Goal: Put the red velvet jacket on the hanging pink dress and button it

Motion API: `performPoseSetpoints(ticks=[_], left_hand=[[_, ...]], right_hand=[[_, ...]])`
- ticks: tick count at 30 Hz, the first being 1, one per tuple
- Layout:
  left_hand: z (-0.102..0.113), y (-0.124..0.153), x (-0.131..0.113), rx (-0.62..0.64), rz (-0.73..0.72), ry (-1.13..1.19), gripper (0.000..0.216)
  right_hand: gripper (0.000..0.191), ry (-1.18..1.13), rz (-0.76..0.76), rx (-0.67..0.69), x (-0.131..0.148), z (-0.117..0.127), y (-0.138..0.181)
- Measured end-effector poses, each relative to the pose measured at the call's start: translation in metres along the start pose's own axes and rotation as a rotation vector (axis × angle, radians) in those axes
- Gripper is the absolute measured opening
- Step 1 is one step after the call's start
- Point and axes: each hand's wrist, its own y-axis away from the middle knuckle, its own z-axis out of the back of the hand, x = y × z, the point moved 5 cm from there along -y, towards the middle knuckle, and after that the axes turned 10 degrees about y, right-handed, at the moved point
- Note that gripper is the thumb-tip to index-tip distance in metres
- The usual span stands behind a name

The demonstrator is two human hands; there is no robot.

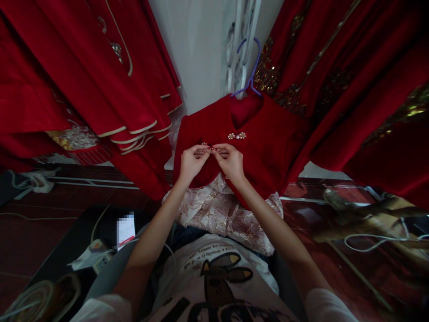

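A sleeveless-looking red velvet top [268, 152] hangs in front of me on a purple hanger [252, 80]. Across its chest sits a clasp with gold and pearl flowers [237, 136]. Lower down, my left hand [192, 162] pinches one side of a second clasp, a bit of its flower end [204, 144] showing above my fingers. My right hand [231, 161] pinches the other side, and the fingertips of both hands nearly meet. My fingers hide most of that clasp, so I cannot tell whether it is fastened. Pale pink shiny patterned fabric [214, 205] shows below the top, over my lap.
Red garments with pale edging [140, 129] hang at left, and red garments with gold embroidery [335, 85] at right. A white rack [239, 44] carries the hanger. Low at left lie a white card [126, 229] and a power strip [100, 257]; at right is a white cord [365, 241].
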Motion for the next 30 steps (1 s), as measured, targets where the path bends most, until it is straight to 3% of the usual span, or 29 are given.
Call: performPoseSetpoints(ticks=[5,18,30], left_hand=[[-0.001,-0.003,-0.003,-0.023,-0.021,-0.01,0.021],[-0.001,-0.001,-0.012,0.013,-0.078,-0.118,0.024],[0.006,-0.011,-0.009,0.133,-0.042,-0.062,0.017]], right_hand=[[0.013,0.028,0.008,0.033,0.003,0.0,-0.001],[0.018,0.068,0.041,-0.048,0.002,-0.001,-0.001],[0.017,0.104,0.047,-0.047,0.004,-0.001,-0.001]])
